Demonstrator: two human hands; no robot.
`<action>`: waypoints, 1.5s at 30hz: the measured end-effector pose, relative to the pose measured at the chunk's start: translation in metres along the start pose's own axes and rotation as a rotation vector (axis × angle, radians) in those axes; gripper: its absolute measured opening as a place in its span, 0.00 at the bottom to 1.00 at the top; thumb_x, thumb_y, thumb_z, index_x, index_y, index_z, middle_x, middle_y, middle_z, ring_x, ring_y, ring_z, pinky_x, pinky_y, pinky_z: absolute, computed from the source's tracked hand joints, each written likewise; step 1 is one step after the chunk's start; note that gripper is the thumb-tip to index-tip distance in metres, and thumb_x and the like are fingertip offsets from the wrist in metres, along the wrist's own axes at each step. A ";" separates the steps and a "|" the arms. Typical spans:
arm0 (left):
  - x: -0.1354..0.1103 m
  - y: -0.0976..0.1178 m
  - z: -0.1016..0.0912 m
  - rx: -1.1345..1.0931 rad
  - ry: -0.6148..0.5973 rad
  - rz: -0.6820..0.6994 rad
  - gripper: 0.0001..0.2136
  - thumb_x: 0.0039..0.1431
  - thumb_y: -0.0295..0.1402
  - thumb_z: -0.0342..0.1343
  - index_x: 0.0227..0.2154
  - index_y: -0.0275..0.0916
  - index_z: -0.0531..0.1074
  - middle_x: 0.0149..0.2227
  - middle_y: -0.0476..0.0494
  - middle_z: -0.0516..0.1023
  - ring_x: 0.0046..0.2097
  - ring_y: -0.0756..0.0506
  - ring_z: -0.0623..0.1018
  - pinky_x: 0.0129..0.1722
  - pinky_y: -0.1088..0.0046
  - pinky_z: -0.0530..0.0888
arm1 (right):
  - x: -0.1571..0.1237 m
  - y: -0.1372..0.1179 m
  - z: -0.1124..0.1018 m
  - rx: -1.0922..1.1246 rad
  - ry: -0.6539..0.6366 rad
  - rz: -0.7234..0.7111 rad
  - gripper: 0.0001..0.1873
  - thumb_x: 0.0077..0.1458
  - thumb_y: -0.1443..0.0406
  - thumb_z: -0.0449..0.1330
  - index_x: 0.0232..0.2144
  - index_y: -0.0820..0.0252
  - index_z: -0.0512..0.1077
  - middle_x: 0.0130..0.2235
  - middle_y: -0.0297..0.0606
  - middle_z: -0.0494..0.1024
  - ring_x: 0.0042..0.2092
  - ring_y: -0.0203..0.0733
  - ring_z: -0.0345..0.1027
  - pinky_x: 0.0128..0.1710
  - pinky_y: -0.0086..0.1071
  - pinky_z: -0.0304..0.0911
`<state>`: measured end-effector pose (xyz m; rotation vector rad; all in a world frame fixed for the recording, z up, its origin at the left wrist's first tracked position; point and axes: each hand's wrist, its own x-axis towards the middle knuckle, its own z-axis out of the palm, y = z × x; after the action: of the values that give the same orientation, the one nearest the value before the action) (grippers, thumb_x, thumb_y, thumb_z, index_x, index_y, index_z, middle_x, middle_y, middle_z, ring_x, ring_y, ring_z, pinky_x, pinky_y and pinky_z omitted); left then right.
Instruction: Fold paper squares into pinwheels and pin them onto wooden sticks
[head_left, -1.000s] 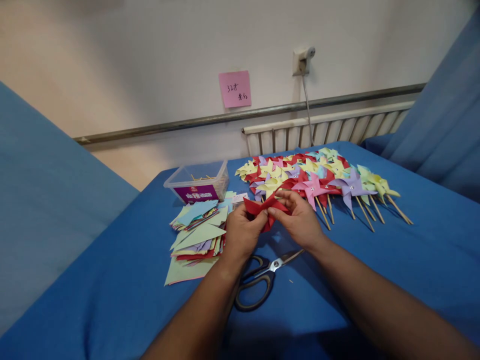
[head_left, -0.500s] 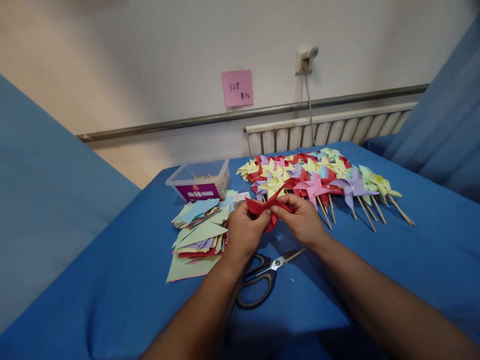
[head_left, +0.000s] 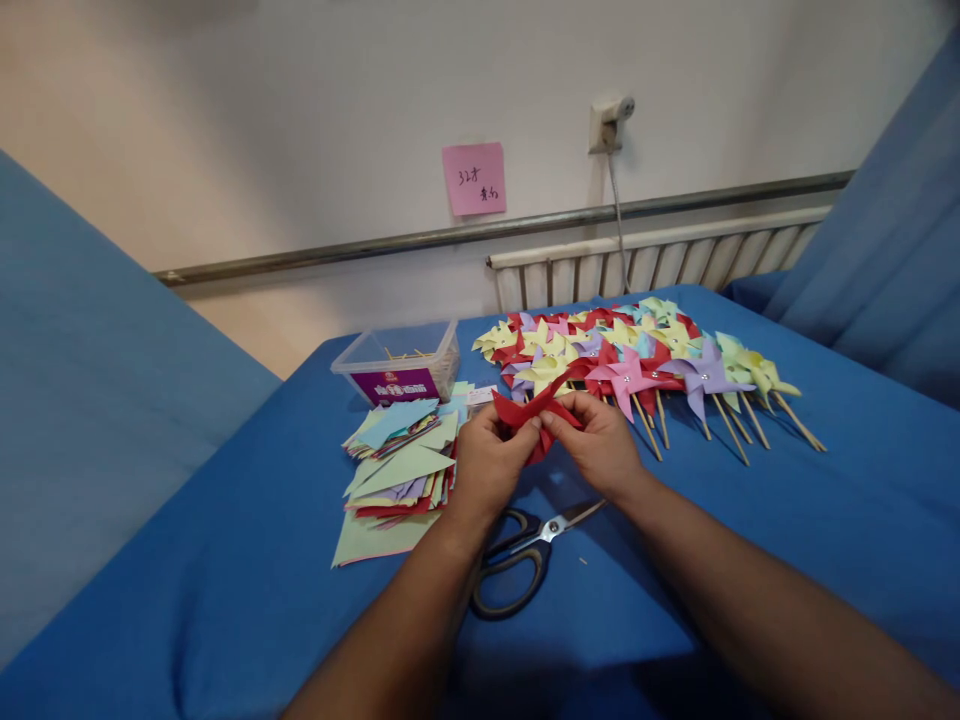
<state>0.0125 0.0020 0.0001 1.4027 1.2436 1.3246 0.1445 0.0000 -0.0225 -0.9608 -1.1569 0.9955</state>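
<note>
A red paper pinwheel (head_left: 534, 408), its blades partly folded, is held up between my two hands above the blue table. My left hand (head_left: 491, 455) pinches its left side, thumb pressed near the centre. From the right, my right hand (head_left: 596, 440) grips the paper with thumb and fingertips close to the left thumb. The pinwheel's centre is mostly covered by my thumbs. Below my hands lie scissors (head_left: 544, 545) with dark handles, blades pointing right. Left of my left hand sit stacked coloured paper pieces (head_left: 405, 465).
A clear plastic box (head_left: 397, 365) with thin sticks stands behind the paper stack. Many finished pinwheels (head_left: 630, 375) on wooden sticks cover the table's back right. The blue-covered table (head_left: 247, 530) meets a wall with a metal rail (head_left: 375, 243) and radiator (head_left: 645, 260).
My hands stay almost in place around the red pinwheel. Its upper blade and lower part have shifted slightly between my fingers.
</note>
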 end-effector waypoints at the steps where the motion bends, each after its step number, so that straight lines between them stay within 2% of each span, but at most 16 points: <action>1: 0.001 0.000 0.000 -0.007 0.007 -0.006 0.12 0.44 0.37 0.66 0.29 0.35 0.76 0.27 0.47 0.78 0.28 0.48 0.74 0.29 0.74 0.70 | 0.000 0.000 0.000 0.010 -0.007 0.000 0.13 0.48 0.55 0.65 0.26 0.58 0.71 0.26 0.31 0.73 0.28 0.36 0.64 0.30 0.31 0.61; 6: 0.004 0.000 -0.003 -0.065 0.007 -0.052 0.13 0.41 0.38 0.68 0.28 0.34 0.78 0.27 0.46 0.79 0.28 0.48 0.75 0.29 0.74 0.70 | -0.001 0.001 0.002 0.028 -0.019 0.019 0.15 0.47 0.53 0.66 0.28 0.57 0.71 0.28 0.32 0.76 0.30 0.38 0.67 0.32 0.33 0.63; 11: 0.005 -0.001 0.000 -0.109 -0.014 -0.090 0.11 0.42 0.36 0.67 0.27 0.34 0.77 0.25 0.47 0.79 0.26 0.49 0.74 0.28 0.74 0.69 | 0.000 0.004 0.003 0.043 0.019 0.010 0.15 0.46 0.54 0.67 0.26 0.58 0.71 0.25 0.31 0.74 0.28 0.36 0.65 0.31 0.32 0.61; 14: 0.004 -0.001 0.002 -0.178 -0.043 -0.095 0.12 0.43 0.33 0.66 0.32 0.34 0.76 0.30 0.44 0.80 0.30 0.47 0.77 0.32 0.73 0.72 | 0.003 0.010 0.002 0.027 0.057 -0.015 0.13 0.48 0.55 0.65 0.28 0.59 0.72 0.27 0.31 0.74 0.29 0.37 0.65 0.32 0.32 0.61; 16: 0.003 0.000 0.003 -0.170 0.014 -0.034 0.16 0.44 0.32 0.65 0.39 0.36 0.76 0.37 0.41 0.81 0.36 0.46 0.79 0.37 0.71 0.73 | 0.005 0.014 -0.001 -0.029 0.127 -0.046 0.12 0.51 0.56 0.64 0.30 0.59 0.72 0.28 0.32 0.74 0.29 0.37 0.65 0.32 0.32 0.62; 18: 0.000 0.001 0.002 -0.056 0.132 0.093 0.17 0.46 0.31 0.64 0.43 0.38 0.75 0.42 0.40 0.81 0.41 0.45 0.78 0.42 0.70 0.73 | 0.007 0.016 -0.003 -0.135 0.222 -0.110 0.11 0.53 0.57 0.62 0.31 0.59 0.72 0.28 0.32 0.74 0.29 0.37 0.65 0.33 0.32 0.62; 19: -0.002 0.002 0.002 0.018 0.177 0.157 0.16 0.47 0.31 0.64 0.42 0.39 0.76 0.43 0.41 0.80 0.42 0.45 0.78 0.44 0.69 0.72 | 0.008 0.016 -0.004 -0.202 0.261 -0.161 0.10 0.53 0.57 0.62 0.31 0.58 0.72 0.28 0.33 0.74 0.30 0.38 0.66 0.33 0.32 0.62; 21: -0.007 0.004 0.003 0.111 0.176 0.220 0.12 0.50 0.32 0.62 0.39 0.41 0.78 0.40 0.43 0.81 0.40 0.45 0.78 0.45 0.69 0.72 | 0.007 0.013 -0.005 -0.337 0.294 -0.296 0.07 0.56 0.59 0.60 0.31 0.57 0.72 0.30 0.34 0.75 0.32 0.39 0.67 0.35 0.33 0.62; 25: -0.013 0.003 0.007 0.094 0.051 0.189 0.11 0.51 0.31 0.61 0.39 0.42 0.80 0.38 0.43 0.82 0.39 0.43 0.79 0.45 0.68 0.72 | 0.003 0.004 -0.004 -0.574 0.241 -0.560 0.05 0.59 0.65 0.56 0.32 0.57 0.71 0.32 0.38 0.75 0.35 0.42 0.68 0.37 0.35 0.62; 30: -0.011 0.000 0.012 -0.085 0.007 0.093 0.14 0.49 0.32 0.62 0.41 0.39 0.80 0.42 0.41 0.82 0.44 0.41 0.79 0.49 0.65 0.72 | -0.002 0.001 -0.001 -0.809 0.180 -0.698 0.05 0.60 0.68 0.55 0.35 0.58 0.71 0.35 0.41 0.77 0.38 0.45 0.69 0.39 0.39 0.61; 33: -0.007 0.001 0.011 -0.228 -0.044 0.027 0.13 0.47 0.32 0.63 0.38 0.37 0.80 0.40 0.42 0.82 0.44 0.42 0.78 0.49 0.66 0.71 | -0.004 -0.001 0.001 -0.877 0.116 -0.729 0.07 0.59 0.68 0.55 0.39 0.59 0.72 0.39 0.43 0.77 0.42 0.47 0.69 0.41 0.40 0.61; 37: -0.006 0.004 0.008 -0.425 -0.089 -0.075 0.12 0.46 0.32 0.63 0.36 0.37 0.80 0.36 0.44 0.82 0.40 0.45 0.78 0.46 0.70 0.71 | -0.010 -0.004 0.004 -0.929 0.027 -0.711 0.18 0.56 0.67 0.56 0.49 0.63 0.70 0.45 0.48 0.75 0.47 0.50 0.67 0.44 0.43 0.61; 41: -0.004 0.005 0.006 -0.576 -0.061 -0.163 0.08 0.46 0.33 0.66 0.30 0.35 0.79 0.31 0.46 0.80 0.35 0.48 0.77 0.41 0.74 0.71 | -0.015 -0.007 0.007 -0.973 -0.035 -0.676 0.23 0.55 0.66 0.57 0.54 0.63 0.68 0.47 0.48 0.73 0.48 0.52 0.65 0.46 0.45 0.61; 45: 0.000 0.005 0.004 -0.633 0.011 -0.201 0.09 0.41 0.32 0.69 0.26 0.35 0.77 0.29 0.47 0.79 0.32 0.51 0.75 0.38 0.75 0.70 | -0.019 -0.010 0.009 -1.012 -0.056 -0.679 0.21 0.57 0.66 0.56 0.54 0.60 0.70 0.47 0.47 0.73 0.47 0.51 0.64 0.45 0.45 0.60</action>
<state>0.0172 0.0016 0.0047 0.8024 0.8330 1.4155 0.1348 -0.0207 -0.0166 -1.1591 -1.9114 -0.1770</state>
